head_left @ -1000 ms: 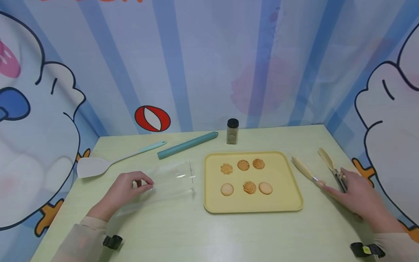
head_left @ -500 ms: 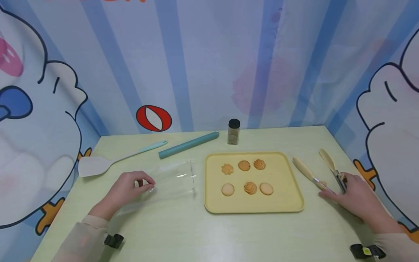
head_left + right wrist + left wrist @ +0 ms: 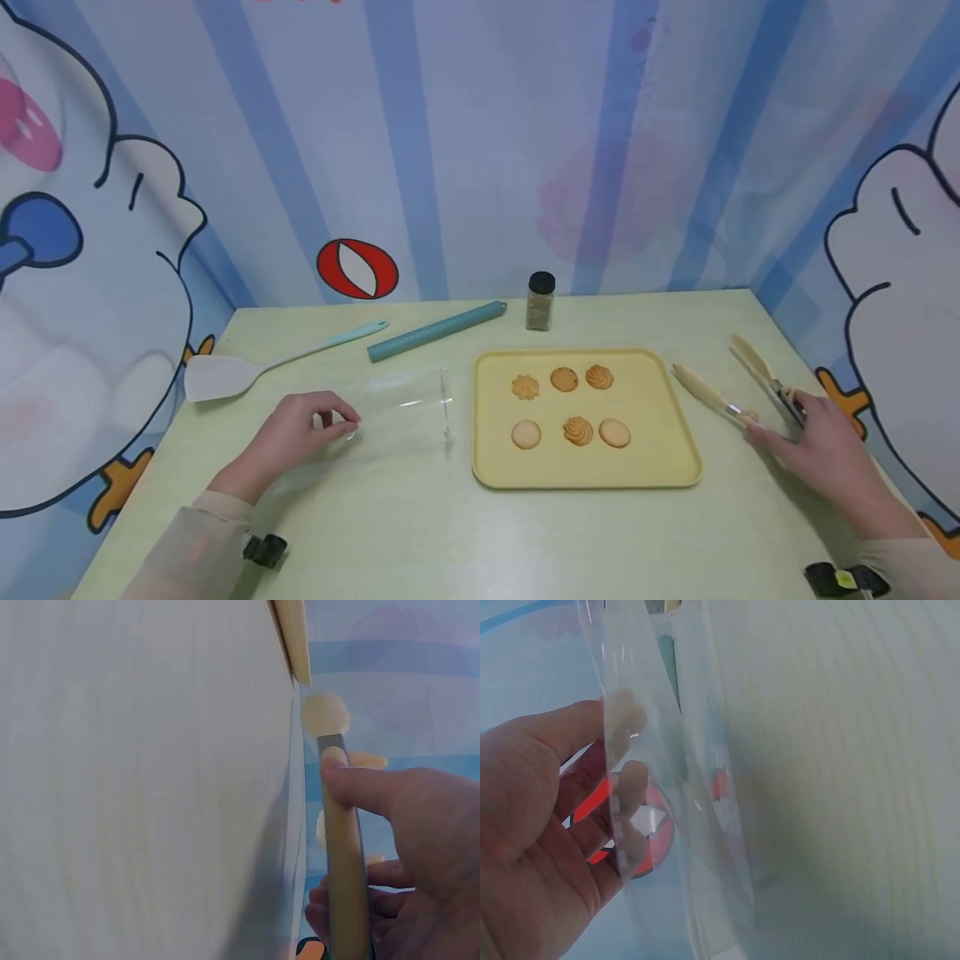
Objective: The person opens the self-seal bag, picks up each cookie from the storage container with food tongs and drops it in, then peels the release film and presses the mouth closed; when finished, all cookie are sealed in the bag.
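Note:
Between thumb and fingertips my left hand (image 3: 303,429) pinches the near-left end of a clear plastic bag (image 3: 405,425). Close up in the left wrist view, the clear film (image 3: 697,825) stands raised, with fingers showing through it. My right hand (image 3: 821,446) grips a pair of metal tongs (image 3: 705,387) with pale yellowish ends, thumb on one arm and fingers at the other. Their tips point away from me and stand apart. In the right wrist view the thumb presses the near arm of the tongs (image 3: 345,862). A yellow tray (image 3: 660,458) with several cookies (image 3: 577,431) lies between the hands.
Behind the bag lie a white spatula (image 3: 221,377) with a light-blue handle and a teal rod (image 3: 437,331). A small black-capped jar (image 3: 540,302) stands behind the tray. A printed curtain (image 3: 480,150) closes off the table's back edge.
The head view has shifted a little, so the scene sits slightly farther right. The right thumb has moved slightly on the tongs. The left hand keeps its pinch on the bag.

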The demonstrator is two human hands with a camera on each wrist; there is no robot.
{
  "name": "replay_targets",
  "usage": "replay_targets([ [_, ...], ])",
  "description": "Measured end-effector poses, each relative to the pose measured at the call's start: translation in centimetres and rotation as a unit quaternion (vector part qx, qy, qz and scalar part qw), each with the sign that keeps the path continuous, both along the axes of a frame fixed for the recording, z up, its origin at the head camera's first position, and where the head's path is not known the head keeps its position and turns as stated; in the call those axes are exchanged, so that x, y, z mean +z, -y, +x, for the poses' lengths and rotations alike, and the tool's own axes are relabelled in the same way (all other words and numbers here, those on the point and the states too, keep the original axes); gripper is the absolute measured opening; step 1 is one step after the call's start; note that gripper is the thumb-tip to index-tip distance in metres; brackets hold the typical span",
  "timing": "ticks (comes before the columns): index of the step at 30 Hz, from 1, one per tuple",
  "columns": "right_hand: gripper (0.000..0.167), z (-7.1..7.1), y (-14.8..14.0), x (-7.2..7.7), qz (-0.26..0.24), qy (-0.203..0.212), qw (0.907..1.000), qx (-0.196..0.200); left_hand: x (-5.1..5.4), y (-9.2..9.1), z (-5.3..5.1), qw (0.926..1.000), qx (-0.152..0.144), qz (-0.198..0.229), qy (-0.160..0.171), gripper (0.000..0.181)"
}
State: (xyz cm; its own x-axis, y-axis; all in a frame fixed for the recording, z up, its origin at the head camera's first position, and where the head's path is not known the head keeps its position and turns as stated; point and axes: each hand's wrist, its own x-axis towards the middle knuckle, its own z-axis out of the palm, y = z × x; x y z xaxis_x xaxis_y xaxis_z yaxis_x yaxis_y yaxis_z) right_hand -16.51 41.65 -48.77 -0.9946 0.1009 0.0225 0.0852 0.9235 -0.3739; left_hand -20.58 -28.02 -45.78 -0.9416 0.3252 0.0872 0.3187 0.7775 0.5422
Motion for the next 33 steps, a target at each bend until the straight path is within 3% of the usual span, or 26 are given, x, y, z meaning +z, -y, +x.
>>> replay_targets([
  [8, 0.08, 0.1, 2.0, 0.8, -0.013, -0.082, 0.9953, 0.05, 0.1, 0.1, -0.1, 0.9999, -0.005, 0.0, -0.014, 0.012],
  [14, 0.073, 0.0, 4.1, 1.9, -0.01, -0.072, 0.9936, 0.086, 0.1, 0.0, -0.2, 0.9991, -0.017, -0.011, -0.038, 0.013],
  [22, 0.063, -0.4, 7.7, 3.8, -0.015, -0.104, 0.983, 0.15, 0.2, -0.1, -0.2, 0.9994, -0.015, -0.008, -0.031, 0.013],
  [28, 0.06, -0.2, 10.9, 5.3, -0.016, -0.085, 0.9806, 0.176, 0.2, -0.1, -0.2, 0.9991, -0.015, -0.008, -0.039, 0.013],
  [33, 0.056, -0.3, 12.9, 5.9, 0.016, -0.091, 0.9735, 0.209, 0.2, 0.0, -0.1, 0.9993, -0.012, -0.007, -0.034, 0.013],
])
